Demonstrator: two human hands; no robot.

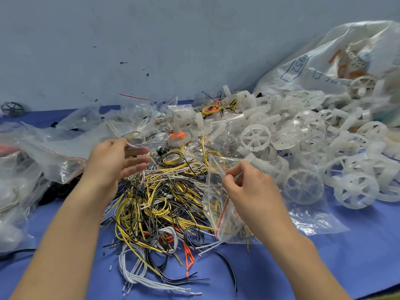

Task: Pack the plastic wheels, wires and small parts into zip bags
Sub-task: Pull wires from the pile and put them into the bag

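The right hand pinches a clear zip bag by its red-striped mouth, thumb and forefinger together, and the bag hangs over the wires. The left hand is spread, fingers straight. It is blurred and may brush a pale wire loop. The wheels are heaped at right and filled bags at left, with bare blue table only along the near edge.

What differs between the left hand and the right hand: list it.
The left hand has its fingers spread straight; the right hand has them curled in a pinch. The left hand holds no bag, while the right hand pinches the zip bag by its red-striped mouth. Both hang over the wire pile.
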